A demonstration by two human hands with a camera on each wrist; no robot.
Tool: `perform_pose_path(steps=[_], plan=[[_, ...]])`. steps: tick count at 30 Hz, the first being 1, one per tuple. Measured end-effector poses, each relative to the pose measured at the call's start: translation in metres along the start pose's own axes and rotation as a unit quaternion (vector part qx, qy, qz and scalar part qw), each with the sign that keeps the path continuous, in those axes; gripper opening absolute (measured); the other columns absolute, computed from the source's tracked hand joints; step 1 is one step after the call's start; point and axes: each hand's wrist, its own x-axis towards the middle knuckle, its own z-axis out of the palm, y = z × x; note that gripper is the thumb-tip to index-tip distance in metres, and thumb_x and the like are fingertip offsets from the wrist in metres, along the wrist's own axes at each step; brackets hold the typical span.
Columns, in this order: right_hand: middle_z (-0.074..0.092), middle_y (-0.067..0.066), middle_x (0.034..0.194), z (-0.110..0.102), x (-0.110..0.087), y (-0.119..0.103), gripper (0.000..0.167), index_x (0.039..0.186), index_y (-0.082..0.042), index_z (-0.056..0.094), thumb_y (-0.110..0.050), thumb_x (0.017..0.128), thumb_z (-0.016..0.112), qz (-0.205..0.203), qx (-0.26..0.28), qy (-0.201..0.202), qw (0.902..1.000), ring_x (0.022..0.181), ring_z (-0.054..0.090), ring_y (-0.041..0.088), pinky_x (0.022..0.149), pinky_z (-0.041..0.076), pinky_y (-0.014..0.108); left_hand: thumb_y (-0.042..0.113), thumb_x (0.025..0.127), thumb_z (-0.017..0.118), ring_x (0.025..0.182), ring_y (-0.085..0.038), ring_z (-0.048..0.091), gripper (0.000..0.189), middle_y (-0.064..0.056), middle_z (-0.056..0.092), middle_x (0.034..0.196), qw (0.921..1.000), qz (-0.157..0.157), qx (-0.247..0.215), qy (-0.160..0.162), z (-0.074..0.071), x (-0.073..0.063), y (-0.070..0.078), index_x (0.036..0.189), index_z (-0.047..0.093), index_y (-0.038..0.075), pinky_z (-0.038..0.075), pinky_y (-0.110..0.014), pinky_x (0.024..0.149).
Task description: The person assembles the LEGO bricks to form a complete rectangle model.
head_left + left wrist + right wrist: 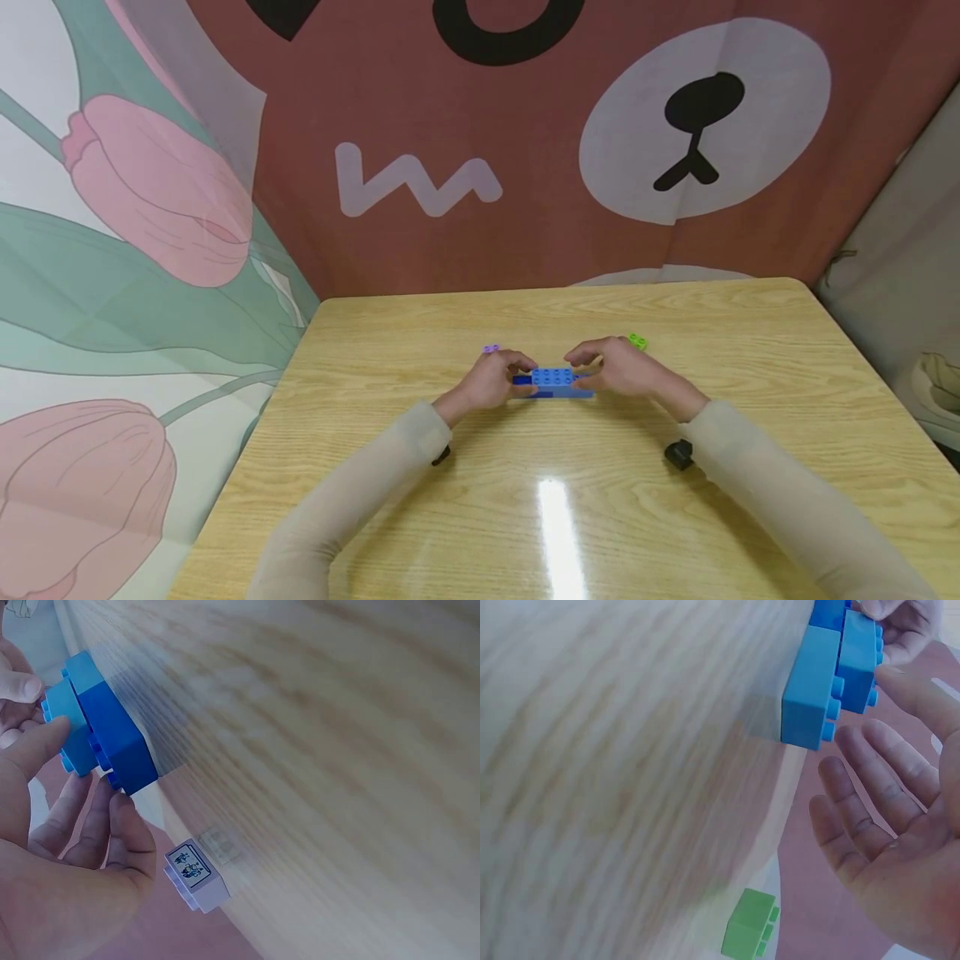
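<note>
A light blue toy building brick (552,377) with studs on top lies across a dark blue brick (124,742) at the left and another blue brick (806,682) at the right, which stand end to end on the table. My left hand (487,381) pinches the left end of the top brick, thumb on the near side and fingertips at the far side. At its right end is my right hand (628,367), thumb tip right by the brick. The other right fingers (855,810) are loosely extended, apart from the bricks.
A small lilac brick (491,348) with a printed picture on its side stands behind my left hand. Behind the right hand is a small green brick (637,342). The wooden table (480,508) ends at a patterned cloth (465,242) at the back.
</note>
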Motion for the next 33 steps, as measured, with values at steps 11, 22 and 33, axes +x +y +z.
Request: perform_pose_path(steps=[11,22,33], plan=[[0.073,0.008,0.117,-0.012,-0.001,0.009,0.042,0.128,-0.011,0.067,-0.024,0.090,0.075,-0.036,-0.035,0.048,0.9976,0.109,0.066,0.029,0.091,0.054,0.049,0.028,0.090,0.076,0.103,-0.015,0.067,0.040,-0.005,0.071,0.119,0.9997,-0.015,0.001,-0.021,0.003,-0.001,0.002,0.126,0.067,0.011,0.054,-0.027,0.089],[0.072,0.011,0.117,-0.026,-0.005,0.021,0.039,0.126,-0.009,0.068,-0.022,0.091,0.074,-0.015,-0.052,0.083,0.9951,0.107,0.066,0.030,0.089,0.055,0.048,0.029,0.092,0.073,0.101,-0.013,0.064,0.040,-0.003,0.070,0.123,0.9993,-0.022,0.009,-0.029,0.005,-0.001,0.001,0.128,0.065,0.013,0.052,-0.027,0.090],[0.072,0.013,0.118,-0.041,-0.008,0.037,0.036,0.125,-0.007,0.068,-0.018,0.091,0.074,-0.006,-0.068,0.108,0.9918,0.106,0.066,0.032,0.089,0.054,0.050,0.029,0.094,0.072,0.100,-0.011,0.063,0.040,-0.003,0.070,0.123,0.9993,-0.017,0.010,-0.033,0.005,-0.001,0.000,0.129,0.064,0.015,0.053,-0.027,0.091]])
